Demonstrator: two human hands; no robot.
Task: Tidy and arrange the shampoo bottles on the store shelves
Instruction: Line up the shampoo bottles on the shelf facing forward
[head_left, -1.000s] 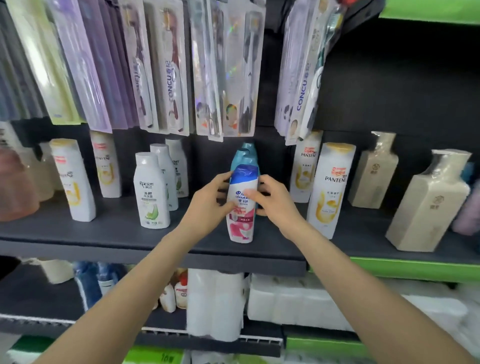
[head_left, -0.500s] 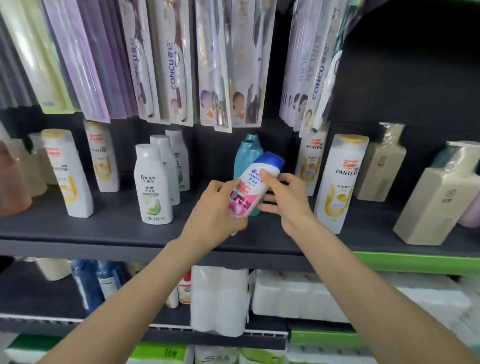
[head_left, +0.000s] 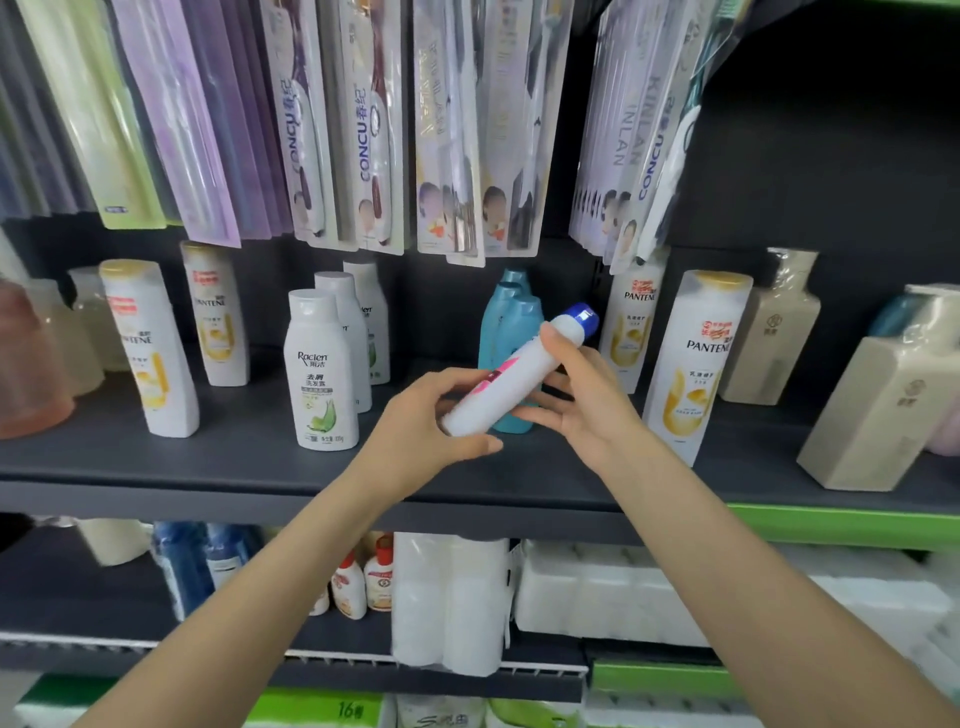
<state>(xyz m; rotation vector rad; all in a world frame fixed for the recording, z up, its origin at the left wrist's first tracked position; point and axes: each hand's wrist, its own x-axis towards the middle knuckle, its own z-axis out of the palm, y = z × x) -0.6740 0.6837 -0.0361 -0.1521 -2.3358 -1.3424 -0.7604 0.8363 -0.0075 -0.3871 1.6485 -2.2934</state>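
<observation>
Since a moment ago, the white shampoo bottle with the blue cap (head_left: 511, 379) is tipping over more and showing its narrow side, where before it was standing up on the shelf with its front label facing out. Both hands are holding it up in the air, just above the dark shelf (head_left: 234, 457). Its blue cap is pointing up and to the right, and its bottom is pointing down and to the left. The left hand (head_left: 421, 436) is curling its fingers and thumb around the bottom end. The right hand (head_left: 587, 400) is pinching the top part, with the thumb on top near the cap and the other fingers under the bottle. Right behind the bottle, the teal bottles (head_left: 506, 332) are standing in a row. To the left, white Raclen bottles (head_left: 319, 369) are standing one behind the other. To the right, a Pantene bottle (head_left: 693, 358) is standing near the right wrist. Toothbrush packs (head_left: 374, 130) are hanging above the shelf.
</observation>
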